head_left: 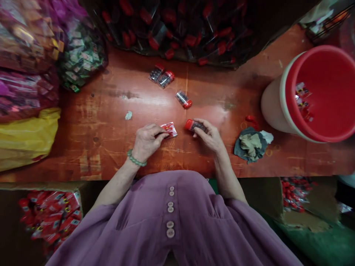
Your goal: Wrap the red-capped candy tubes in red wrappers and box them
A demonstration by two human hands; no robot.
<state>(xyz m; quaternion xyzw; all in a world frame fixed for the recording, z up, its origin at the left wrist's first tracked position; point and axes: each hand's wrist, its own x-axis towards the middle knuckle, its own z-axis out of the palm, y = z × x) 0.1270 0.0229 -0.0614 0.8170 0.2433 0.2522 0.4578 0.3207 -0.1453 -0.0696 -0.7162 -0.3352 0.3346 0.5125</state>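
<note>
Red-capped vial [195, 125] pinched in my right hand [209, 136]; left hand [146, 142] grips red sachet [169, 130]; three vials [166, 87] left loose.

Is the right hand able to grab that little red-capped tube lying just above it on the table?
Probably yes: the loose tube has bare table around it, but the right hand already holds another tube.

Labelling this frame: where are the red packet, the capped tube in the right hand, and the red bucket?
red packet [169, 129], head view, its face
capped tube [194, 125], head view, near its red cap
red bucket [288, 92], head view, rim
</note>
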